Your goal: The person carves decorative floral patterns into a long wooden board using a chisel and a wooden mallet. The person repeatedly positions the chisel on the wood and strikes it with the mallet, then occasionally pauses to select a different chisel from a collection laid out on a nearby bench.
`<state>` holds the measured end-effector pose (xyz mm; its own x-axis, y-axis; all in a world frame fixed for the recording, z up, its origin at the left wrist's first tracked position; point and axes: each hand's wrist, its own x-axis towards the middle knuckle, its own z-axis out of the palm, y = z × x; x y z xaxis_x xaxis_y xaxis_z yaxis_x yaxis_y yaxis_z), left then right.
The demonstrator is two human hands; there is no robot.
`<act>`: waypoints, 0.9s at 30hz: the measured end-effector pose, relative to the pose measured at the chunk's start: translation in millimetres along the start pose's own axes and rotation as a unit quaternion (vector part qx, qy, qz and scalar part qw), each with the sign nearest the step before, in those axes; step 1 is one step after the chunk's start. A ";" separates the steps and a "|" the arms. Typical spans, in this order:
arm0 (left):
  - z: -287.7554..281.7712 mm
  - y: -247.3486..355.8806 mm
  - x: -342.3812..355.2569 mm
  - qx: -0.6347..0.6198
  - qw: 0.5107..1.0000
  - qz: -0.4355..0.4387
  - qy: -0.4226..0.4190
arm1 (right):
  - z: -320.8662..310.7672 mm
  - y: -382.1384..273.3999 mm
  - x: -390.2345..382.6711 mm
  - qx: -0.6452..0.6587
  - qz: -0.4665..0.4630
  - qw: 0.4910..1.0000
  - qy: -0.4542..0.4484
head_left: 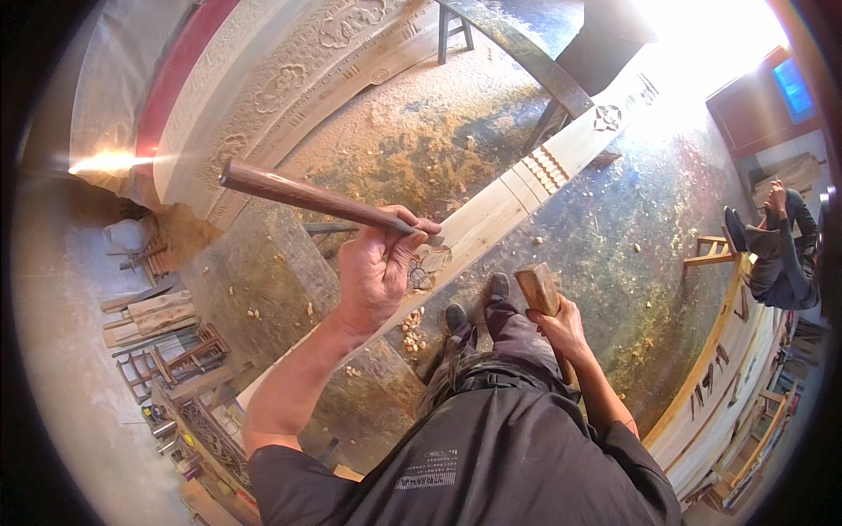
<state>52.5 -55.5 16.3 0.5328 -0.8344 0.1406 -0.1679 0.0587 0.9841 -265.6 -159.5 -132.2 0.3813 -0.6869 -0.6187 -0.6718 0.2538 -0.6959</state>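
My left hand (pixel 375 267) is closed around the lower part of a carving chisel (pixel 303 193) with a long dark wooden handle. The chisel leans up to the left, its metal end down by a partly carved round motif (pixel 423 272) on a long pale wooden beam (pixel 491 219). Curled shavings lie at that motif. Held low in front of my right thigh, apart from the beam, is a wooden mallet (pixel 537 289), its handle gripped by my right hand (pixel 563 330). Farther up the beam are a row of carved ridges (pixel 545 169) and a finished flower motif (pixel 607 117).
Large curved carved panels (pixel 281 88) stand at the upper left. Wood chips (pixel 412 331) litter the floor beside my feet. A seated person (pixel 783 241) is at the right, above a long board with tools (pixel 706 386). Timber and tools (pixel 189 421) crowd the lower left.
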 end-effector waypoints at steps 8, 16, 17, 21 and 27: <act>-1.1 2.2 -1.7 0.099 0.994 0.041 -0.036 | -2.5 -2.7 -0.9 -0.001 -0.025 1.000 0.008; -0.3 5.7 -0.5 0.106 0.992 0.053 -0.045 | -0.3 2.1 -0.3 -0.007 -0.006 1.000 0.004; 0.0 6.0 0.0 0.111 0.991 0.062 -0.050 | 0.3 2.7 0.0 -0.010 -0.002 1.000 0.002; 1.0 1.8 0.4 0.101 0.990 0.081 -0.056 | -0.8 -5.5 -2.1 -0.027 0.002 1.000 -0.008; 1.2 0.3 0.5 0.126 0.982 0.104 -0.093 | -6.1 1.1 1.2 -0.020 -0.003 1.000 -0.005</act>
<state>51.7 -56.6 16.5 0.3079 -0.9059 0.2907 -0.4696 0.1210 0.8746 -269.8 -164.2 -131.5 0.3915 -0.6809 -0.6190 -0.6951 0.2219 -0.6838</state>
